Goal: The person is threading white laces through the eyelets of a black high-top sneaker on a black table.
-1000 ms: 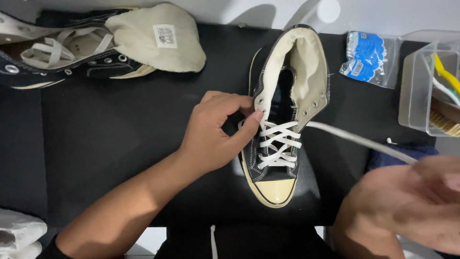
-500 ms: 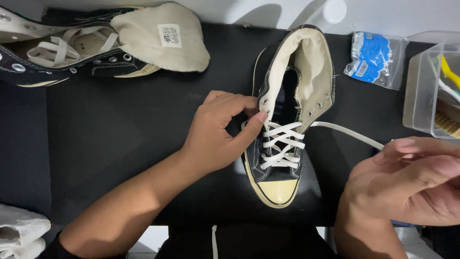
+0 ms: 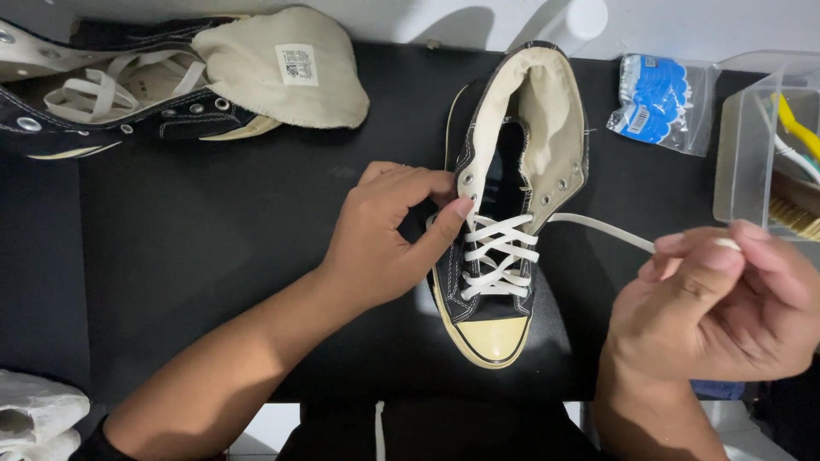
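A black high-top sneaker (image 3: 504, 188) with a cream toe cap lies on the black mat, toe toward me, its cream tongue folded open. White lacing crosses its lower eyelets. My left hand (image 3: 389, 230) grips the shoe's left eyelet edge, thumb pressed at the top crossing. A white shoelace (image 3: 598, 229) runs from the right eyelets out to my right hand (image 3: 726, 307), which pinches it between thumb and fingers to the right of the shoe.
A second black sneaker (image 3: 171, 94) lies on its side at the top left. A bag of blue items (image 3: 656, 101) and a clear plastic box (image 3: 760, 145) with brushes sit at the top right. Something white (image 3: 34, 418) shows at the bottom left.
My right hand has moved up and left along the lace, closer to the shoe, so the free stretch of lace is shorter. My left hand has stayed on the shoe.
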